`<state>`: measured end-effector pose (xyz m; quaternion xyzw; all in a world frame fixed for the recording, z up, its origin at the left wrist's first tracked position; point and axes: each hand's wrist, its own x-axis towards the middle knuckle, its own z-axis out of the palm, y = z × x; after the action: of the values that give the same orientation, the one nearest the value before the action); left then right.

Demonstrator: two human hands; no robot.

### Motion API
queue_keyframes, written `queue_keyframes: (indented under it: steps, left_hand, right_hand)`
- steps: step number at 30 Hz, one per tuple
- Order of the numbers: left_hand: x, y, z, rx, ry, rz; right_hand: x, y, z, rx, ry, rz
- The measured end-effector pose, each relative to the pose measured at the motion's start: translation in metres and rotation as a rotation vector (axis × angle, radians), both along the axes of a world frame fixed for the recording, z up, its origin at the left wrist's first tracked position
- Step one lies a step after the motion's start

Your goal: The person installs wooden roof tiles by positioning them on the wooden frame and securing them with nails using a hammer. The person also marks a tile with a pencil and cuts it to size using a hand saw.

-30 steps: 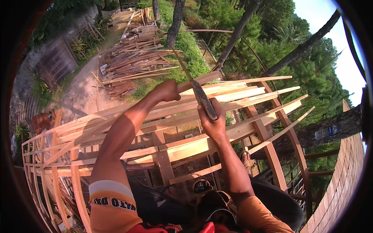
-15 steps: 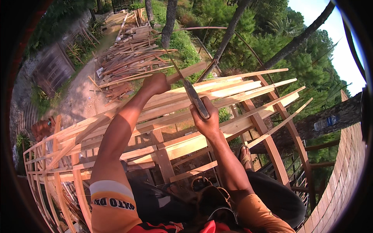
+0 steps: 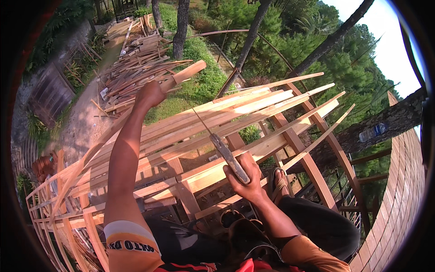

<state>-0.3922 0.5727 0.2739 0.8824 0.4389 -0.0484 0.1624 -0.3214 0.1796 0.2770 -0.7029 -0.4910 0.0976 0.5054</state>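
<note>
My left hand [image 3: 152,94] is closed around a long wooden strip [image 3: 192,70], raised above the frame at the left. The strip's pale end sticks out past my fist toward the trees, while its other part runs back behind my forearm to the lower left. In my right hand [image 3: 245,179] I grip a handsaw [image 3: 223,147] by its worn handle. Seen nearly edge-on, the thin blade points up and away over the slats, apart from the strip. Below both hands lie several parallel wooden slats [image 3: 204,183] across darker rafters [image 3: 297,143].
My sandalled foot [image 3: 282,183] rests among the timbers at right. A tree trunk [image 3: 394,120] with a clear plastic bottle [image 3: 372,132] crosses there, beside a curved shingled surface [image 3: 394,204]. Far below left, a pile of loose boards [image 3: 131,75] lies by a dirt path.
The saw has dropped down and toward me, away from the strip that its blade overlapped before. My left hand has shifted left with the strip, whose end now tilts higher.
</note>
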Motion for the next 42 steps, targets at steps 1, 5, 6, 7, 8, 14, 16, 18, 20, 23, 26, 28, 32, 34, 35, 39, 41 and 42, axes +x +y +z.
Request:
queue_keyframes:
  steps: [1, 5, 6, 7, 8, 14, 16, 18, 20, 23, 26, 28, 32, 34, 35, 39, 41, 42]
  left_hand:
    - [-0.004, 0.007, 0.004, 0.021, -0.017, 0.032]
    - [0.033, -0.064, -0.034, -0.081, -0.035, -0.15]
    - [0.048, -0.081, -0.032, -0.057, -0.062, -0.17]
    - [0.049, -0.079, -0.034, -0.061, -0.033, -0.157]
    - [0.046, -0.069, -0.032, -0.054, -0.047, -0.151]
    - [0.01, -0.011, -0.011, 0.042, -0.073, 0.007]
    - [0.027, -0.048, -0.027, 0.019, -0.02, -0.072]
    - [0.041, -0.075, -0.031, 0.016, -0.07, -0.099]
    - [0.041, -0.074, -0.03, 0.008, -0.058, -0.11]
    - [0.019, -0.029, 0.001, 0.039, -0.039, -0.01]
    - [0.01, -0.02, -0.006, -0.017, -0.056, -0.021]
    - [0.033, -0.069, -0.041, -0.04, -0.028, -0.091]
    - [0.045, -0.067, -0.032, -0.116, -0.005, -0.146]
    - [0.026, -0.03, -0.022, -0.043, 0.002, -0.046]
    - [0.01, -0.008, -0.016, 0.023, -0.017, 0.018]
    - [0.005, -0.035, -0.028, -0.006, -0.009, -0.045]
    - [0.034, -0.075, -0.031, 0.017, -0.047, -0.124]
    - [0.038, -0.071, -0.024, 0.002, -0.039, -0.09]
  right_hand:
    - [-0.003, -0.026, -0.013, 0.119, 0.025, 0.073]
    - [0.029, 0.03, -0.015, -0.087, 0.086, -0.082]
    - [0.043, 0.055, -0.02, -0.047, 0.092, -0.114]
    - [0.045, 0.074, -0.026, -0.009, 0.132, -0.131]
    - [0.045, 0.077, -0.028, 0.012, 0.08, -0.113]
    - [0.003, -0.025, -0.02, 0.084, 0.091, 0.077]
    - [0.022, 0.013, -0.041, -0.085, 0.105, -0.028]
    - [0.047, 0.073, -0.03, 0.016, 0.067, -0.122]
    - [0.044, 0.069, -0.033, 0.005, 0.083, -0.106]
    - [0.012, 0.01, -0.029, -0.02, 0.18, -0.024]
    - [0.0, -0.024, -0.023, 0.095, 0.119, 0.041]
    - [0.023, 0.024, -0.034, -0.022, 0.115, -0.056]
    - [0.036, 0.069, -0.035, -0.02, 0.097, -0.109]
    - [0.015, 0.038, -0.034, -0.001, 0.11, -0.057]
    - [-0.002, 0.012, -0.027, -0.004, 0.17, -0.026]
    - [0.0, 0.001, -0.029, -0.049, 0.145, -0.005]
    - [0.032, 0.052, -0.034, -0.055, 0.112, -0.087]
    - [0.04, 0.065, -0.033, -0.057, 0.129, -0.113]
